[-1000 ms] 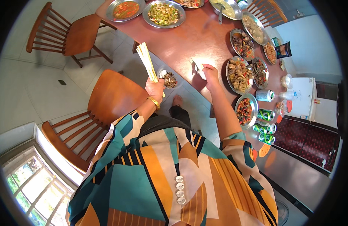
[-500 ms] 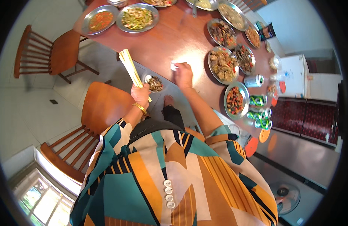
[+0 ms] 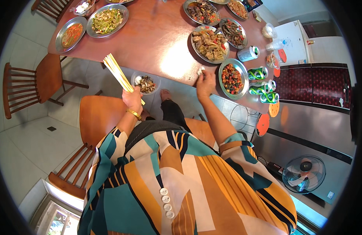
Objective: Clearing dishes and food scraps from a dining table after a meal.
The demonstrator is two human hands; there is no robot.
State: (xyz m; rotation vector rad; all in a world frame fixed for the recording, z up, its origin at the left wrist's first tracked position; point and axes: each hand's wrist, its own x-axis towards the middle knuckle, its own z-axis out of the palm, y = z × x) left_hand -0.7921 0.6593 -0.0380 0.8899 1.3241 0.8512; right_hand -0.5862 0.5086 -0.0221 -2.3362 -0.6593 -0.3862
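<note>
My left hand (image 3: 132, 98), with a gold bangle at the wrist, is closed around a bundle of pale chopsticks (image 3: 117, 71) pointing up and away. Right beside its fingers, just off the near table edge, is a clear plastic bowl (image 3: 158, 89) with dark chopped food and something white in it. The hand seems to carry this bowl too, though the grip on it is hidden. My right hand (image 3: 205, 84) pinches a small crumpled white tissue (image 3: 200, 70) against the tabletop near the edge. A metal plate of diced red and dark food (image 3: 232, 79) lies just right of it.
The reddish-brown table (image 3: 157, 27) carries several metal plates of food, including a meat dish (image 3: 209, 44) and a green vegetable dish (image 3: 107, 20). Drink cans (image 3: 258, 73) stand at the right. Wooden chairs (image 3: 100, 117) are at the left; a fan (image 3: 305, 173) is at lower right.
My right hand has moved right and nearer along the table edge with the tissue, towards the diced-food plate. The view has shifted; my left hand still holds the chopsticks, with the bowl beside it.
</note>
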